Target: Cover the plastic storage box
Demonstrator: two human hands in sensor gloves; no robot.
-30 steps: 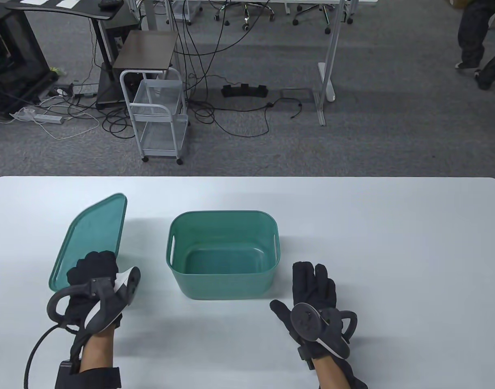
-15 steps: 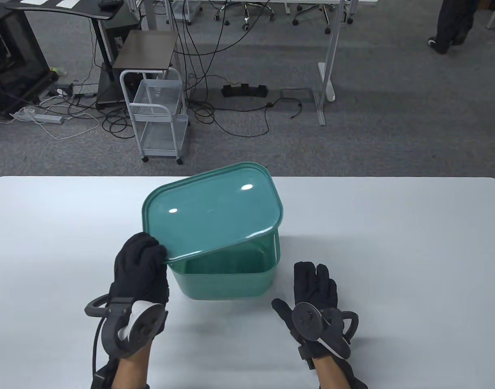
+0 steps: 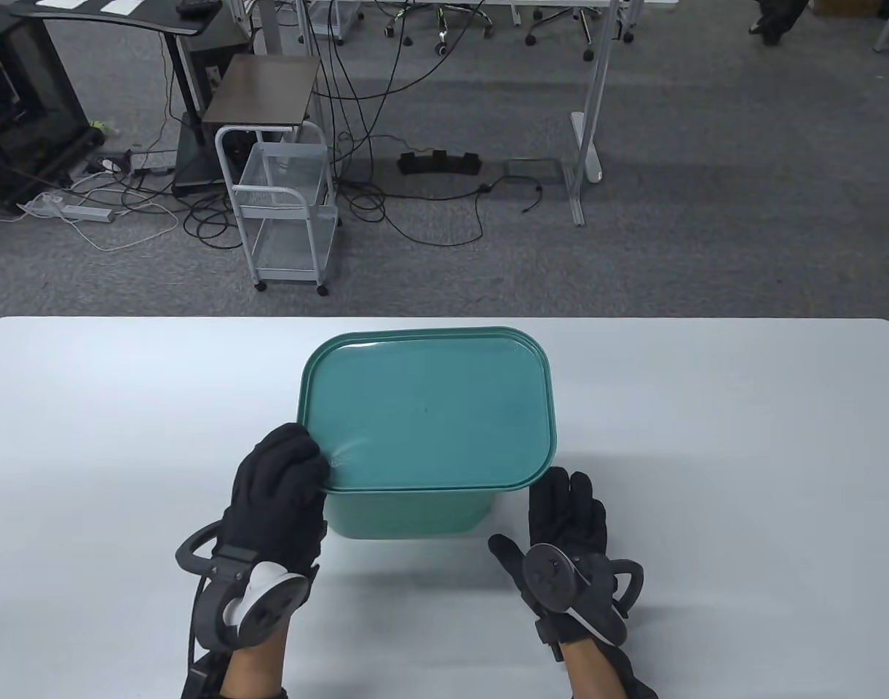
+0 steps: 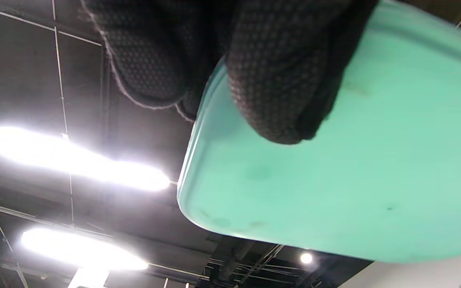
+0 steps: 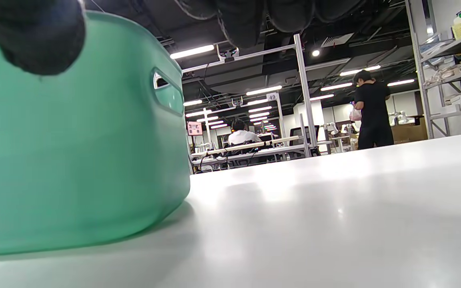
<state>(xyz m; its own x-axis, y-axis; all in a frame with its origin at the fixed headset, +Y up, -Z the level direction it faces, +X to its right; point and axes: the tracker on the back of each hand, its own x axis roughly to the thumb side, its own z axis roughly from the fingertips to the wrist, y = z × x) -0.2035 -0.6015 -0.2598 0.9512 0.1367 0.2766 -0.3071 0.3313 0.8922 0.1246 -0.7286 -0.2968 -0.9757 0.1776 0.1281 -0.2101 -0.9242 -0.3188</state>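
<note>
The green plastic storage box [image 3: 408, 513] stands on the white table [image 3: 706, 437]; only its near wall shows. My left hand [image 3: 309, 455] grips the near-left corner of the green lid [image 3: 426, 408] and holds it roughly level over the box, overhanging to the right. I cannot tell whether the lid touches the rim. In the left wrist view my fingers [image 4: 278, 80] pinch the lid's edge [image 4: 334, 180]. My right hand [image 3: 539, 510] rests open and flat on the table just right of the box. The right wrist view shows the box's side [image 5: 74, 160] with a handle slot.
The table's far edge [image 3: 444, 319] lies just beyond the box. A white wire cart [image 3: 287, 211], cables and desk legs stand on the floor behind. A person in black [image 5: 370, 112] stands far off in the right wrist view.
My left hand has carried the lid from the table's left side up and over the box, then levelled it and shifted it right. My right hand has stayed in place.
</note>
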